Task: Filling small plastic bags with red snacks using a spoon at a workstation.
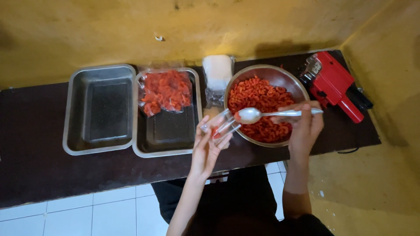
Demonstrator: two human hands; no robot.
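My left hand [208, 146] holds a small clear plastic bag [222, 124] open at the front edge of the dark table, just left of a round metal bowl [280, 75] filled with red curled snacks [258, 98]. My right hand [306, 124] grips a metal spoon [256, 115] by its handle. The spoon's bowl sits at the mouth of the bag, over the metal bowl's left rim. A few red pieces show inside the bag.
Two rectangular metal trays stand on the left: an empty one [99, 109] and one [168, 144] holding a filled bag of red snacks [166, 91]. A stack of clear bags [216, 74] lies behind. A red sealing tool [334, 85] sits at the right, by the yellow wall.
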